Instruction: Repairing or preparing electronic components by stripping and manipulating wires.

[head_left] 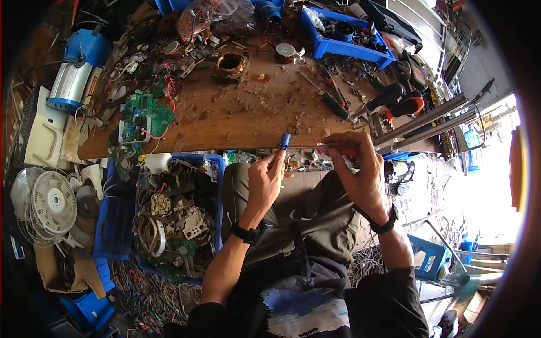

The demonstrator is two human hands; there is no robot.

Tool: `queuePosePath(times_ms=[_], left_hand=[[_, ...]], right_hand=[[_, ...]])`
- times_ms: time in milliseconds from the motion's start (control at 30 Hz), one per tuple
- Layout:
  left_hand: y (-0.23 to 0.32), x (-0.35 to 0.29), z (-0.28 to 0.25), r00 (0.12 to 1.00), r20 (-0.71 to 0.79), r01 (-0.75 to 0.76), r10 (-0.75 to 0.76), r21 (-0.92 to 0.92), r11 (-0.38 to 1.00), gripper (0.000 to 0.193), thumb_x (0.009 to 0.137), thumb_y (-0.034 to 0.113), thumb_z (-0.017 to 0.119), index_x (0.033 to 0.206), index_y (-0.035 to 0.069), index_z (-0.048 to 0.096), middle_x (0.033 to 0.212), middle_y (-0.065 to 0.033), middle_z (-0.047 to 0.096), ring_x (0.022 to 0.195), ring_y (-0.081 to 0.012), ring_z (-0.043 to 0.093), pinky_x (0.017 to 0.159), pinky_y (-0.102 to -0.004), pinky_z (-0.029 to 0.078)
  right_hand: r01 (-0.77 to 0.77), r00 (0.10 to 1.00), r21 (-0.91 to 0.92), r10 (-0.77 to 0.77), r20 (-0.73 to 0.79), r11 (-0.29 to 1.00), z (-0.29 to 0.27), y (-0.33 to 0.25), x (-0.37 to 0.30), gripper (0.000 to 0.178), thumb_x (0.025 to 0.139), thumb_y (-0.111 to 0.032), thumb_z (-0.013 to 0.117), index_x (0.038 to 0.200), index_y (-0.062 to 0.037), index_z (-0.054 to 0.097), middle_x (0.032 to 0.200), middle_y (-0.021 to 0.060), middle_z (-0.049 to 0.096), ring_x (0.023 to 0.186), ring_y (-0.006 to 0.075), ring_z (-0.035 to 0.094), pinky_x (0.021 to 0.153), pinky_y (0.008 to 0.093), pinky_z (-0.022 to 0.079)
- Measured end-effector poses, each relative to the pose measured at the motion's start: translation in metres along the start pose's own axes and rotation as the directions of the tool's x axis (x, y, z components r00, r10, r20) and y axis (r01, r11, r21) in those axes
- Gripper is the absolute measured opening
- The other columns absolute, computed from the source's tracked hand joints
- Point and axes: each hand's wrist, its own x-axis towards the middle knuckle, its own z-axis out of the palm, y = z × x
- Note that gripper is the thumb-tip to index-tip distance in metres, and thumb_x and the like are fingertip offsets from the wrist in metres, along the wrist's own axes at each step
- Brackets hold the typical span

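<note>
Black shirt point(307, 281) | left hand point(266, 179) pinching blue cylinder point(285, 139) | right hand point(362, 172) gripping red screwdriver point(323, 148)

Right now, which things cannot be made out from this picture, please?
In the head view:
Tip of the red-handled screwdriver in the right hand: too small to tell if it touches the blue cylinder in the left hand.
Lower contents of the blue crate: hidden by scrap parts.
Dark T-shirt: cut off by the lower edge.
Floor at right: washed out by glare.

red screwdriver handle point(346, 150) partly hidden
</note>
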Motion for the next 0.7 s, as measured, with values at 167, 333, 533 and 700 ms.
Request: queuePosePath(times_ms=[167, 333, 533, 700], left_hand=[[-0.003, 0.001, 0.0, 0.999, -0.004, 0.037, -0.037, 0.018, 0.999, 0.034, 0.107, 0.022, 0.058, 0.119, -0.007, 0.07, 0.071, -0.0032, 0.061, 0.062, -0.0072, 0.061, 0.058, -0.0275, 0.06], [-0.002, 0.002, 0.0, 0.999, 0.004, 0.045, -0.045, -0.024, 0.999, 0.035, 0.107, 0.022, 0.058, 0.118, -0.008, 0.07, 0.072, -0.0036, 0.062, 0.062, -0.0074, 0.062, 0.059, -0.0274, 0.061], [-0.003, 0.003, -0.001, 1.0, 0.008, 0.023, -0.023, -0.012, 1.0, 0.035, 0.107, 0.023, 0.057, 0.117, -0.008, 0.071, 0.07, -0.0016, 0.059, 0.059, -0.007, 0.057, 0.06, -0.0263, 0.062], [-0.005, 0.005, -0.003, 0.999, 0.013, 0.034, -0.034, -0.055, 0.998, 0.033, 0.107, 0.021, 0.057, 0.117, -0.007, 0.071, 0.073, -0.0019, 0.061, 0.061, -0.0068, 0.058, 0.06, -0.0256, 0.062]], right_hand=[[-0.014, 1.0, 0.021, 0.015, -0.015, 1.0, 0.001, 0.001, -0.002, 0.027, 0.093, -0.002, 0.072, 0.116, -0.0001, 0.057, 0.108, 0.0139, 0.075, 0.1, 0.0235, 0.076, 0.084, 0.0325, 0.06], [0.019, 0.999, -0.052, -0.02, -0.031, 0.998, 0.002, -0.002, -0.002, 0.025, 0.093, -0.005, 0.074, 0.11, -0.0006, 0.057, 0.099, 0.0136, 0.076, 0.092, 0.024, 0.077, 0.077, 0.0328, 0.061], [0.049, 0.996, -0.178, -0.035, 0.085, 0.983, -0.003, -0.007, 0.004, 0.025, 0.093, -0.013, 0.076, 0.101, -0.0013, 0.056, 0.084, 0.0143, 0.074, 0.075, 0.0316, 0.074, 0.061, 0.038, 0.057], [0.165, 0.979, -0.095, -0.151, 0.139, 0.982, 0.003, -0.013, 0.014, 0.024, 0.093, -0.013, 0.073, 0.095, -0.002, 0.052, 0.081, 0.0152, 0.068, 0.072, 0.0353, 0.069, 0.061, 0.0413, 0.054]])
